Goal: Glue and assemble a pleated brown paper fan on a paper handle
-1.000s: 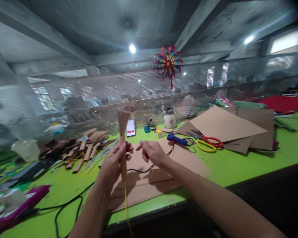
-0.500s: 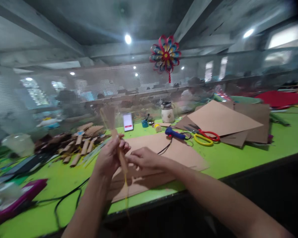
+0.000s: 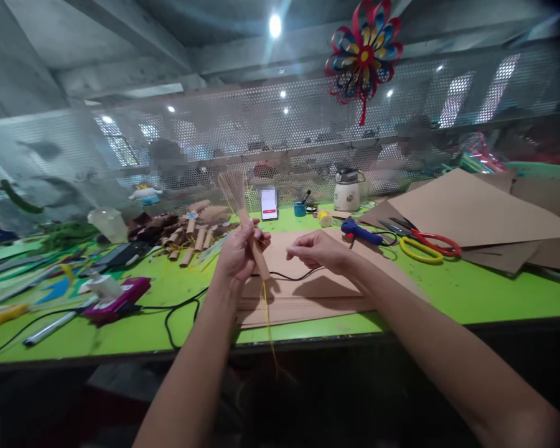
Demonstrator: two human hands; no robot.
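My left hand [image 3: 241, 250] is wrapped around a fringed brown paper roll [image 3: 262, 261], which tilts with its fine, fanned-out strips upward. Yellow thread [image 3: 268, 317] hangs from the roll's lower end, past the table edge. More thread runs up beside the fringe. My right hand [image 3: 320, 251] hovers apart from the roll, over stacked brown paper sheets [image 3: 303, 305]. Its fingers are pinched together; whether anything thin is between them is too small to make out. To its right lies a blue hot glue gun [image 3: 361, 231] with a small red light.
Yellow-and-red-handled scissors [image 3: 422, 250] lie right of the glue gun, near large brown sheets [image 3: 476, 211]. Behind stand a phone [image 3: 269, 204], a blue pot [image 3: 300, 209] and a flask [image 3: 346, 193]. Paper rolls [image 3: 196, 239] and a purple power strip [image 3: 121, 302] with black cables are left.
My right hand has moved away from the roll to the right; half a second ago its fingers were at the roll's lower part. The left hand keeps its hold. The view has shifted left and down.
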